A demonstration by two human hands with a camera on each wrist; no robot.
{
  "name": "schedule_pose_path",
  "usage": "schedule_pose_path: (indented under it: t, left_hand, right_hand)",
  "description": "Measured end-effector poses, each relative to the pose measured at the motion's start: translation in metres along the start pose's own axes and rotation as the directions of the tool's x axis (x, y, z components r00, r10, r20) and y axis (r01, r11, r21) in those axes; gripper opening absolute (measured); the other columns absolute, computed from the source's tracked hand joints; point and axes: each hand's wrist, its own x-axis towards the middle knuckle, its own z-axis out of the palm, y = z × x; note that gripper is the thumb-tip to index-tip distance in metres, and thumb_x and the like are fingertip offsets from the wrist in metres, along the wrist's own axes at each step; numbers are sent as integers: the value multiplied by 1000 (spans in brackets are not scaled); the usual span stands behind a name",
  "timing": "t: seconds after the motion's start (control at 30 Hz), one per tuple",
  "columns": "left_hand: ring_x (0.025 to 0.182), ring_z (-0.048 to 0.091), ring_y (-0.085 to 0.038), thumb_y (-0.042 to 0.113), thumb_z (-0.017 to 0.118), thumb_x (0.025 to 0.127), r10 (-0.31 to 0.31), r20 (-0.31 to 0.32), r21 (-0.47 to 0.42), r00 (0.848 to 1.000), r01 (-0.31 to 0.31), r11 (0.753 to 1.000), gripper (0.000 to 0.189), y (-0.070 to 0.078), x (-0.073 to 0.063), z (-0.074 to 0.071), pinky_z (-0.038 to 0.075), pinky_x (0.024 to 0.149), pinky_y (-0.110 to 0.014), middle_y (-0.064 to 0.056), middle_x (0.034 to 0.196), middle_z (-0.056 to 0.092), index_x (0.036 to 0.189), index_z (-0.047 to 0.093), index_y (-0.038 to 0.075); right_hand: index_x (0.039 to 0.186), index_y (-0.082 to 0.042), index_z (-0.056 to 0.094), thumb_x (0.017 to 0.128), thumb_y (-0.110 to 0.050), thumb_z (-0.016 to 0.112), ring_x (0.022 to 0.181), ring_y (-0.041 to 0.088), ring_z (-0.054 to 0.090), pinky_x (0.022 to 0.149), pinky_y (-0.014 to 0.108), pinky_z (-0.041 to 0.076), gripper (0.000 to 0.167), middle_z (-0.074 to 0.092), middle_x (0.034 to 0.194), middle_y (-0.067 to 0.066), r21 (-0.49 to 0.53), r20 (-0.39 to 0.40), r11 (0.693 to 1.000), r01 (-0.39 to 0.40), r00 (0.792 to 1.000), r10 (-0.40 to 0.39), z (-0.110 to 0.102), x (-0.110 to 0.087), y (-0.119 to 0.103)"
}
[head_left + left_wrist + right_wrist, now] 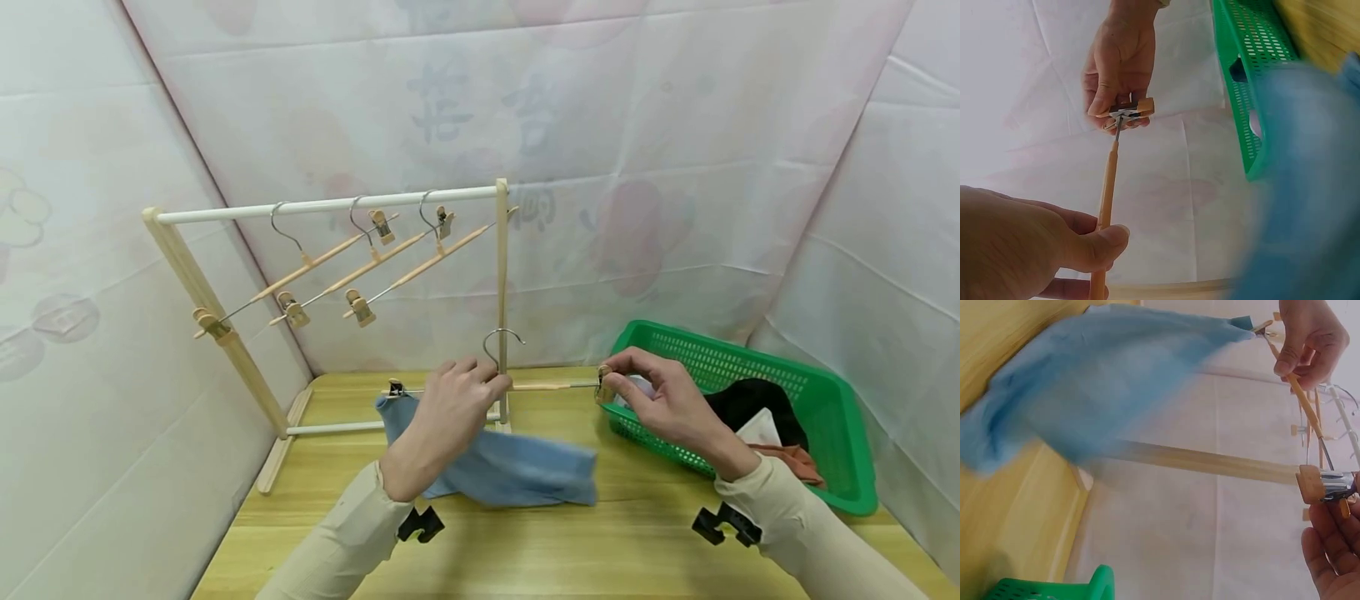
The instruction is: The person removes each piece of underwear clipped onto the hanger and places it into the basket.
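Note:
My left hand (450, 408) grips a wooden clip hanger (543, 386) by its bar, with thumb and fingers wrapped around it in the left wrist view. The hanger's metal hook (504, 333) points upward. From the clip (396, 387) at the left end hangs a light blue garment (517, 471) by one corner; its rest droops over the table, blurred in both wrist views. My right hand (667, 400) pinches the wooden clip (1312, 484) at the other end between thumb and fingers. No cloth shows in that clip.
A wooden rack (330, 205) at the left carries three hangers with clips. At the right, a green basket (858, 450) holds a black cloth (757, 404), a white piece (760, 428) and an orange-brown one (795, 462). Printed fabric walls (675, 125) enclose the wooden table (600, 550).

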Motion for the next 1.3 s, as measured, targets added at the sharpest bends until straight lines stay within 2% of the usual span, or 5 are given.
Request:
schedule_pose_path:
  t: [0.2,0.4,0.7,0.97,1.3]
  left_hand:
    - [70,61,-14,5,77,87,-12,33,-15,999,12,1000,18,1,1,0,45,55,-25,3,88,73,97,78,20]
    - [71,62,-15,7,76,89,-7,37,0,999,7,1000,16,3,2,2,47,57,-26,2,87,72,98,78,20]
    - [72,63,-14,9,76,89,-10,44,20,999,9,1000,14,7,4,2,47,57,-26,3,88,72,97,77,21]
    - [71,62,-13,14,73,92,5,42,50,999,-7,999,10,10,6,2,46,56,-25,3,88,71,97,77,22]
    - [79,68,-14,16,74,92,2,56,62,998,-5,998,9,9,2,0,54,63,-26,3,91,73,98,78,21]
  right_hand:
    - [118,-14,63,103,-5,55,88,7,67,89,12,51,18,67,104,2,28,17,1000,-10,1000,9,3,1,4]
    - [126,-17,62,105,-11,55,95,4,64,79,20,53,23,67,110,0,-31,-26,998,-59,998,58,5,-2,1]
    - [125,-8,64,93,-3,69,98,17,60,86,31,47,32,67,116,6,-290,-143,950,116,976,-163,7,11,-27]
    - [124,-4,64,91,-7,73,85,16,55,79,39,49,34,69,118,11,-386,-102,907,169,969,-224,22,25,-53]
    - [124,-9,65,95,-19,71,114,26,63,93,46,56,31,69,120,7,-401,38,904,150,988,-147,53,31,-64]
